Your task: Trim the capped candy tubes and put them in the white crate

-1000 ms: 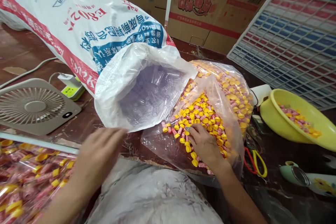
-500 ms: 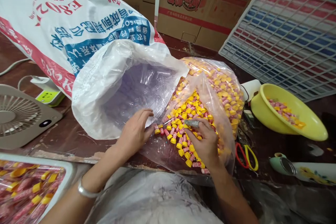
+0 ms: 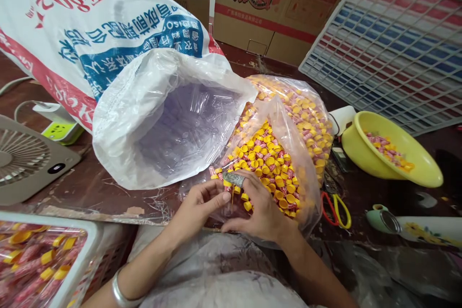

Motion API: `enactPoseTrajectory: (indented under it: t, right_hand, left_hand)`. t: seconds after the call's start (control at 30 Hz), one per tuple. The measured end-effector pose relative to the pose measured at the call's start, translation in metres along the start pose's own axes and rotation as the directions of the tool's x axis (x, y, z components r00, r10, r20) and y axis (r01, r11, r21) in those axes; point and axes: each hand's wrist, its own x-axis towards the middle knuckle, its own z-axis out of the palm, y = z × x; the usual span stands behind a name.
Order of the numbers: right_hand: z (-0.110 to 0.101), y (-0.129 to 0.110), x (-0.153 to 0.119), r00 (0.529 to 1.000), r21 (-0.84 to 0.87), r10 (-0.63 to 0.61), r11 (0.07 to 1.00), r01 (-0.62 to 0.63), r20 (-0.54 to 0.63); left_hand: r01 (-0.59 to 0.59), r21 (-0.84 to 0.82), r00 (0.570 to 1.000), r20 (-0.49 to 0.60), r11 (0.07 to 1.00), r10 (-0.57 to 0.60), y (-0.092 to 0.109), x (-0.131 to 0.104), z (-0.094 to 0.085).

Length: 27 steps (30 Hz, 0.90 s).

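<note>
My left hand (image 3: pixel 200 209) is closed, thumb and fingertips together at a small yellow-capped piece with a pink wrapper (image 3: pixel 227 188). My right hand (image 3: pixel 265 209) faces it, thumb and fingers spread apart. Grey tape wraps its index finger, whose tip lies across the yellow cap. Beneath and behind the right hand, an opened clear plastic bag (image 3: pixel 306 202) spills many of these yellow-and-pink pieces (image 3: pixel 269 154). Left of that bag, a white sack (image 3: pixel 119 139) gapes open with clear plastic tubes (image 3: pixel 187 125) inside. Whether a clear tube is between my hands I cannot tell.
At the right are a yellow bowl (image 3: pixel 393 173) of pieces, scissors (image 3: pixel 335 209) and a flowered bottle (image 3: pixel 429 231). A fan (image 3: pixel 29 159) and a power strip (image 3: pixel 61 127) stand left. A white basket (image 3: pixel 92 240) of filled tubes sits lower left. Cartons (image 3: pixel 267 5) and a wire rack (image 3: pixel 393 43) are behind.
My left hand has moved from the sack's mouth down toward the table edge. My right hand has come left out of the pile to meet it, its fingers spreading. The view has shifted slightly.
</note>
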Motion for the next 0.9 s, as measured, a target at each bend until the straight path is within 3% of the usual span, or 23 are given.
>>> enactPoseTrajectory:
  t: [0.1,0.2,0.27,0.33,0.37,0.43,0.5,0.57,0.67,0.73,0.9]
  right_hand:
    - [0.019,0.003,-0.013,0.996,-0.172,-0.005,0.985,-0.01,-0.087]
    - [0.029,0.005,-0.022,0.993,-0.215,-0.002,0.976,-0.023,-0.116]
    - [0.02,0.009,-0.023,1.0,-0.215,0.015,0.976,-0.019,-0.019]
    - [0.001,0.015,-0.02,0.997,-0.258,0.055,0.965,-0.041,0.047]
    - [-0.01,0.02,-0.019,0.995,-0.317,0.092,0.945,-0.08,0.024]
    - [-0.028,0.03,-0.016,0.978,-0.481,0.174,0.852,-0.206,-0.111]
    - [-0.038,0.042,-0.015,0.952,-0.615,0.232,0.727,-0.305,-0.199]
    - [-0.038,0.052,-0.013,0.949,-0.698,0.266,0.647,-0.307,-0.171]
    - [-0.03,0.062,-0.01,0.957,-0.75,0.258,0.605,-0.266,-0.131]
    - [-0.028,0.065,-0.01,0.957,-0.726,0.245,0.628,-0.28,-0.157]
    - [-0.039,0.051,-0.01,0.913,-0.388,0.241,0.847,-0.363,-0.33]
  left_hand:
    - [0.134,-0.155,0.991,0.0,0.979,-0.136,-0.012,0.001,0.006]
    - [0.171,-0.163,0.985,0.012,0.972,-0.172,-0.024,0.006,0.011]
    - [0.145,-0.047,0.989,-0.004,0.988,-0.145,-0.026,0.012,0.012]
    - [0.039,0.26,0.997,-0.071,0.965,-0.021,-0.023,0.02,0.009]
    - [-0.024,0.472,0.991,-0.106,0.882,0.084,-0.019,0.025,0.007]
    - [-0.051,0.848,0.957,-0.11,0.527,0.269,-0.009,0.037,0.003]
    - [0.043,0.989,0.946,-0.086,0.142,0.311,0.0,0.052,0.001]
    - [0.11,0.992,0.957,-0.09,-0.057,0.274,0.004,0.066,0.001]
    - [0.114,0.988,0.962,-0.084,-0.101,0.261,0.002,0.082,0.005]
    - [0.102,0.989,0.962,-0.071,-0.107,0.264,0.0,0.084,0.006]
    - [-0.034,0.999,0.955,0.041,-0.03,0.294,-0.003,0.061,-0.006]
